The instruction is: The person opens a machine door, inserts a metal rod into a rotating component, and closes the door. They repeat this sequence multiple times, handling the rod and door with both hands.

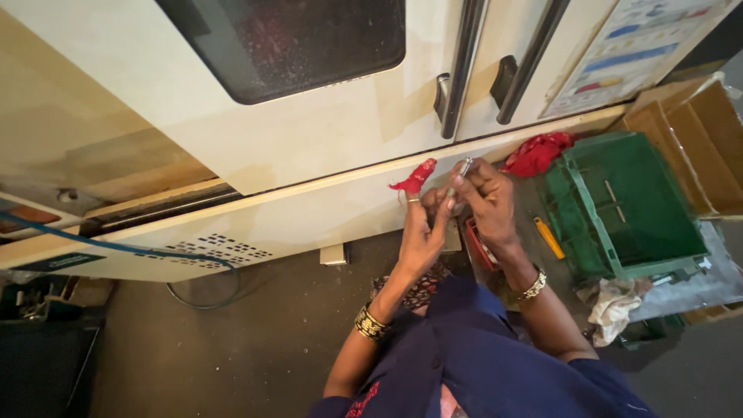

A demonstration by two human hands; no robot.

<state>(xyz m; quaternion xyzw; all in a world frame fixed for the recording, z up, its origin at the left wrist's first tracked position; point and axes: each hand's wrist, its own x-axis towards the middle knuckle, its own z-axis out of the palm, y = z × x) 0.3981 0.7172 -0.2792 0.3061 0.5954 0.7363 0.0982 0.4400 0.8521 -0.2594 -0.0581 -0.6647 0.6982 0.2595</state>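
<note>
Between the fingers of the right hand [486,197] sits a thin metal pin [463,166], pinched tight at its top. The left hand [422,232] is close beside it, fingers curled, with a red cloth wrap [416,177] on 1 finger. Both hands are up in front of the big cream machine [309,139]. The pin is small and could slip and drop to the dark floor [255,340], near the green crate [627,205]. It could also poke a finger.
</note>
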